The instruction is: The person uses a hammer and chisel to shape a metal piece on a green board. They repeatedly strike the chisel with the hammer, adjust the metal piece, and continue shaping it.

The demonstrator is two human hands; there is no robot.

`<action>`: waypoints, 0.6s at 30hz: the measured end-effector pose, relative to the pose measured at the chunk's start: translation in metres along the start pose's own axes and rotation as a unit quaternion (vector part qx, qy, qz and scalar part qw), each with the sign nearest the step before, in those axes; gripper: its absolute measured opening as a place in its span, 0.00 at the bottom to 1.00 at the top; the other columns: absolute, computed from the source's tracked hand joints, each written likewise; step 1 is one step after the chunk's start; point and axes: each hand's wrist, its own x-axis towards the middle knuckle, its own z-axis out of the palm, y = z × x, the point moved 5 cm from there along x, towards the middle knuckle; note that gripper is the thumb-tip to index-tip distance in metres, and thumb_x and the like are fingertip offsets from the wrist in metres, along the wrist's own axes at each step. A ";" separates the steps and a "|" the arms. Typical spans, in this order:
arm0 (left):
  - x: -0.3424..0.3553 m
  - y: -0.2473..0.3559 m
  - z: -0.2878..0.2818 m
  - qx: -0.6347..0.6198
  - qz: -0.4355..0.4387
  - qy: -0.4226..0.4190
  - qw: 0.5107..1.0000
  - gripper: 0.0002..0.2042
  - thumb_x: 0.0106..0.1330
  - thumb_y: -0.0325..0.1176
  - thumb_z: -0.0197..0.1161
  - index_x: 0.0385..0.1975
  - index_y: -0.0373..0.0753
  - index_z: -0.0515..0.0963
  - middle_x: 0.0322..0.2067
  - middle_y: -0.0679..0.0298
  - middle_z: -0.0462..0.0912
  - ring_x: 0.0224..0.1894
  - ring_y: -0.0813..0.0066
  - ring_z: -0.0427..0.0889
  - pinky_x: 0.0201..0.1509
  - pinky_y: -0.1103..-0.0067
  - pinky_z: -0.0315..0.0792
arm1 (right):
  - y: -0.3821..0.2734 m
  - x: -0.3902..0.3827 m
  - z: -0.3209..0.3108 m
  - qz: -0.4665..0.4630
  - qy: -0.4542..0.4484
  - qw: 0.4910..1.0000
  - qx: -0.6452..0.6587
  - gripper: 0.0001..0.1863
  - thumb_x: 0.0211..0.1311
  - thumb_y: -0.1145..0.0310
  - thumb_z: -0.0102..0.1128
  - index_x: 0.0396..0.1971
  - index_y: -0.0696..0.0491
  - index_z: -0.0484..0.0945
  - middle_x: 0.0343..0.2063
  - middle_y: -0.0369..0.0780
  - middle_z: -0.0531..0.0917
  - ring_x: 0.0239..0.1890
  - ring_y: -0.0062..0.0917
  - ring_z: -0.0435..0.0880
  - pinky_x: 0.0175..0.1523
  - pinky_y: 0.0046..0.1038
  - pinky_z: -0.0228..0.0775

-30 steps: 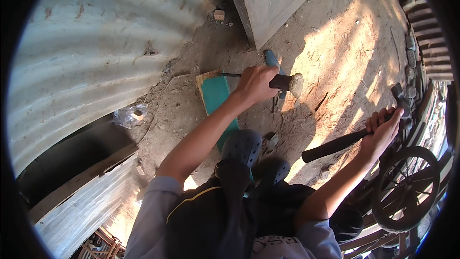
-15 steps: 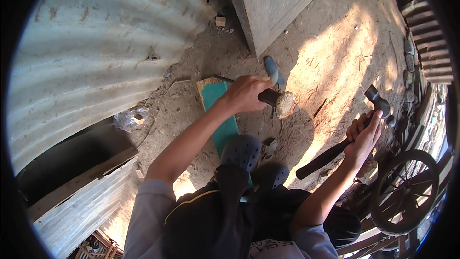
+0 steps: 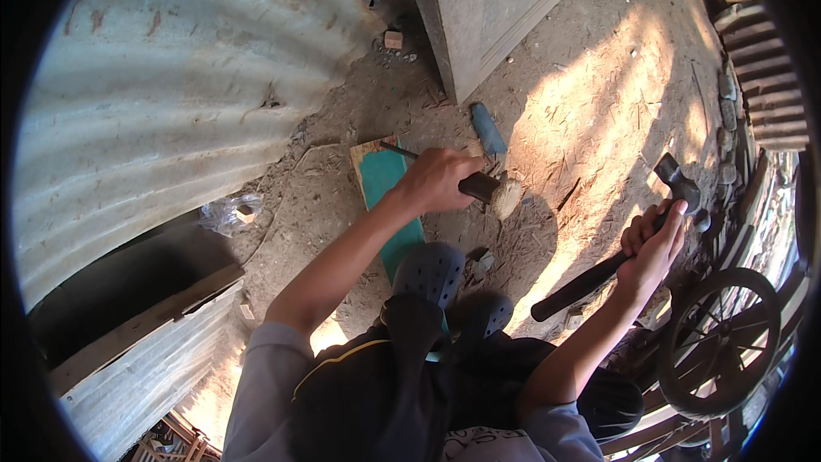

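My left hand (image 3: 436, 181) is closed around a wood chisel (image 3: 480, 186) with a dark handle and a pale, frayed, mushroomed butt. The chisel's thin dark blade points left, over the far end of a teal-painted board (image 3: 382, 173); I cannot tell whether its tip touches the wood. Bare, splintered wood shows at that end. In my right hand (image 3: 652, 250) is a hammer (image 3: 581, 285), gripped near its dark metal head, its long black handle slanting down to the left. Held off to the right, the hammer is apart from the chisel. A dark clog (image 3: 432, 274) rests on the board's near part.
Beyond my left hand, a blue-grey flat piece (image 3: 487, 128) lies on the dirt floor (image 3: 590, 111). A wooden panel (image 3: 492, 13) stands at the far middle. Corrugated metal sheeting (image 3: 188, 85) rises on the left. A spoked wheel (image 3: 721, 344) leans among planks at right.
My left hand and the chisel have dropped slightly toward me. The right hand and hammer have barely shifted.
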 end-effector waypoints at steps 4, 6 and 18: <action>-0.003 0.002 0.004 -0.002 0.004 -0.011 1.000 0.11 0.40 0.28 0.65 0.25 0.36 0.73 0.23 0.56 0.78 0.29 0.55 0.80 0.33 0.65 0.73 | 0.001 -0.003 0.002 0.010 0.004 1.000 0.007 0.19 0.71 0.49 0.47 0.30 0.50 0.68 0.13 0.27 0.61 0.10 0.09 0.52 0.13 0.18 0.37; -0.002 0.004 0.005 -0.005 -0.008 -0.026 1.000 0.11 0.40 0.27 0.65 0.26 0.36 0.74 0.24 0.56 0.78 0.31 0.55 0.81 0.34 0.66 0.74 | 0.001 -0.004 0.004 0.011 0.005 1.000 0.006 0.18 0.71 0.49 0.47 0.30 0.50 0.68 0.13 0.27 0.61 0.10 0.09 0.52 0.13 0.18 0.37; 0.008 0.003 0.003 -0.014 -0.007 -0.037 0.999 0.11 0.42 0.27 0.65 0.27 0.36 0.74 0.23 0.56 0.79 0.30 0.54 0.81 0.34 0.65 0.74 | 0.006 -0.006 0.003 0.015 -0.011 1.000 -0.002 0.19 0.70 0.49 0.47 0.31 0.50 0.68 0.14 0.28 0.62 0.10 0.08 0.52 0.12 0.17 0.37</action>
